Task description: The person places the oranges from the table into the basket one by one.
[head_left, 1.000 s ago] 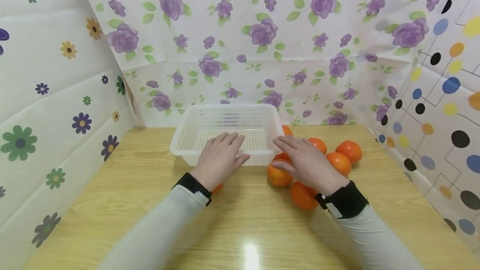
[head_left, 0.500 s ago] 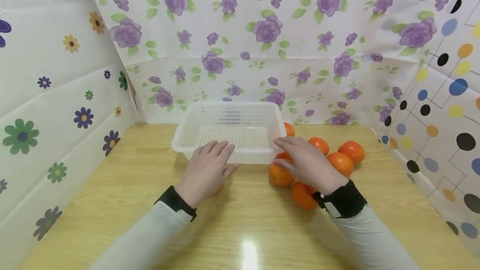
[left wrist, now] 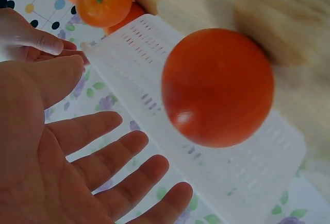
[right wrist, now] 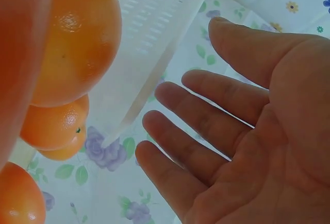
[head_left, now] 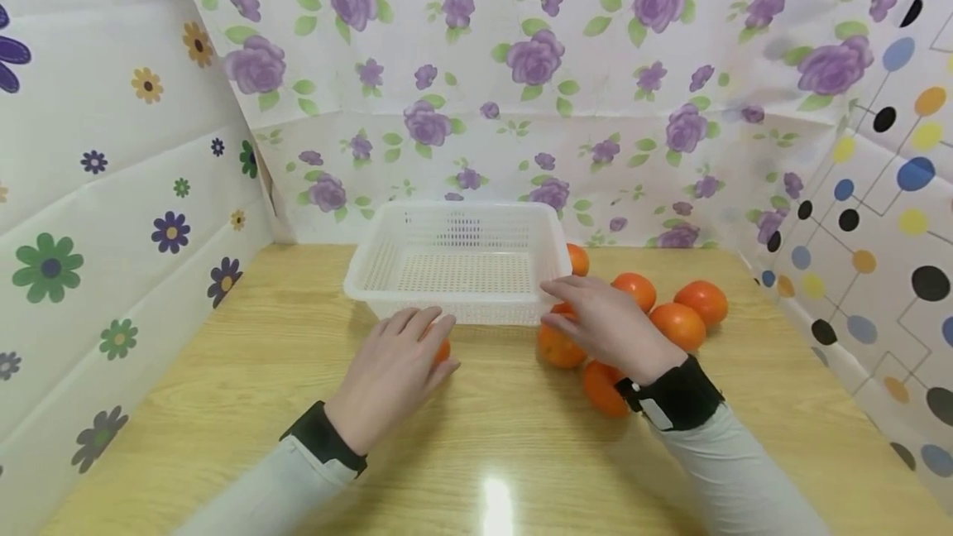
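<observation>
My left hand [head_left: 390, 379] is held over a smooth, red-orange, tomato-like fruit [head_left: 443, 350] lying just in front of the white plastic basket [head_left: 462, 304]. In the left wrist view the whole fruit [left wrist: 217, 87] shows apart from the spread fingers [left wrist: 121, 157]. My right hand [head_left: 614, 325] is above a group of similar fruits at the basket's right end, its fingers straight and holding nothing. Beneath it a yellower orange fruit [head_left: 560, 348] and a redder one [head_left: 606, 390] are partly hidden. The right wrist view shows its open palm [right wrist: 258, 147] facing the fruits.
Several more fruits lie to the right, among them one at the far right [head_left: 701, 303] and one beside it [head_left: 678, 326]. Another fruit [head_left: 577, 260] stands behind the basket's right corner. Floral cloth [head_left: 469, 89] hangs behind the wooden table [head_left: 476, 453], with patterned cloth at both sides.
My left hand has drawn back from over the basket's front rim, toward me and to the left, uncovering part of the fruit below. My right hand stays almost in place.
</observation>
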Demonstrator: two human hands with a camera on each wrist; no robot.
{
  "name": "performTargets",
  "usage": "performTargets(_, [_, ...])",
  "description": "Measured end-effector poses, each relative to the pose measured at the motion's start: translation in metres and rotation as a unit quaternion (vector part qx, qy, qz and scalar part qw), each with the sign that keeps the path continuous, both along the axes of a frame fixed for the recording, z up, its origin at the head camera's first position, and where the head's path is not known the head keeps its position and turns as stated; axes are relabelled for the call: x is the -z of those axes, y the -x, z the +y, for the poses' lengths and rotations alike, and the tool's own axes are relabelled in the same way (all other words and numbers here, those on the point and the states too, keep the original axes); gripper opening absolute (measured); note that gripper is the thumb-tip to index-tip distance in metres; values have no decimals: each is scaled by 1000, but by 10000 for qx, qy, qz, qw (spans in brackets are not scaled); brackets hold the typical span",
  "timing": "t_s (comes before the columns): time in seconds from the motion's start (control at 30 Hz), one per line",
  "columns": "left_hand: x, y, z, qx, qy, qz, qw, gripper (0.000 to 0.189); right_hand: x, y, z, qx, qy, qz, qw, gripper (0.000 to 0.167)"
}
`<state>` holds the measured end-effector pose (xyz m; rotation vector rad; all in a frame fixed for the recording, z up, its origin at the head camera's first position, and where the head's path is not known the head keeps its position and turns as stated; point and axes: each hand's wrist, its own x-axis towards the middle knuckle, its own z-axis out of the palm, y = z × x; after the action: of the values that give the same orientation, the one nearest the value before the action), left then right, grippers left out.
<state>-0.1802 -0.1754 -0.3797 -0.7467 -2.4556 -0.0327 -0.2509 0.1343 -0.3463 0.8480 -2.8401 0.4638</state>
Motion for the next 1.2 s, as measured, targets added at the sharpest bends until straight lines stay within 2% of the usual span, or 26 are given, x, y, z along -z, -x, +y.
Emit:
performTargets(0.17, [5, -3, -6, -109, -112, -426, 9990, 54, 2, 3, 0, 51, -88, -120, 9999, 55])
performTargets(0.3, [11, -2, -9, -237, -161, -663, 9974, 55, 3, 5, -1, 78, -146, -169, 9997, 54])
performTargets(0.57, [20, 2, -14, -200, -216, -572, 9979, 59, 5, 7, -3, 83, -203, -136, 9997, 47])
performTargets(0.73, [22, 3, -16, -192, -268, -517, 9981, 60, 3, 8, -5, 167, -273, -202, 9993, 45])
performTargets(0.93, [24, 6, -16, -268, -287, -608, 9974, 64, 0, 9, -7, 202, -359, -216, 9989, 42])
performTargets(1.2, [27, 9, -17, -386, -345, -827, 9952, 72, 1, 13, -9, 127, -237, 8, 9996, 32])
